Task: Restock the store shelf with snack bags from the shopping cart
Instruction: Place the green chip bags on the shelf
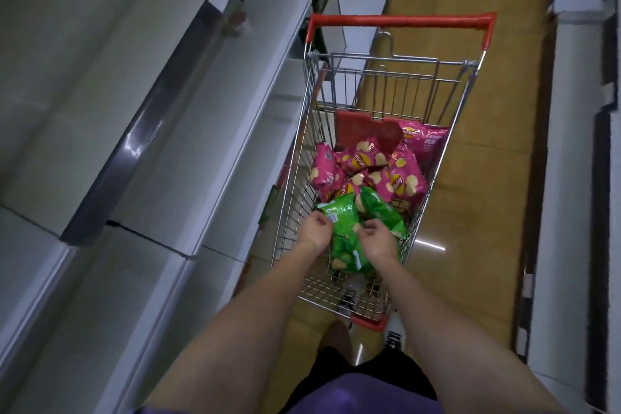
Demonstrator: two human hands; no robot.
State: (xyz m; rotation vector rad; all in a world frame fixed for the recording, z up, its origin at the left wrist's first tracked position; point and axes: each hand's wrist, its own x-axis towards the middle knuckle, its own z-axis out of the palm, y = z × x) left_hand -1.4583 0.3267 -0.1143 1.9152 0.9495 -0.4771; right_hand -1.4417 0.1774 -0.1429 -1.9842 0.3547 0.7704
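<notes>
- Head view looked down along both bare forearms into a wire shopping cart (302, 158) with a red handle (400, 21) at the far end from the hands.
- Left hand (314, 228) and right hand (378, 239) hung close together but apart, over the near end of the cart basket, each just above the green snack bags (346, 218).
- Both hands had their fingers curled loosely; whether either one actually gripped a green bag could not be told from this angle.
- Green snack bags lay directly beneath and between the hands, one stretching back toward the person under the right wrist.
- Pink snack bags (366, 166) were piled just beyond the hands, filling the middle of the basket, touching the green ones.
- One more pink bag leaned at the far right corner, beside the red child-seat flap (356, 124).
- Grey store shelf (188, 131) ran along the left of the left hand, just beside the cart, its tiers bare where visible.
- Tan floor (470, 178) lay to the right of the right hand.
</notes>
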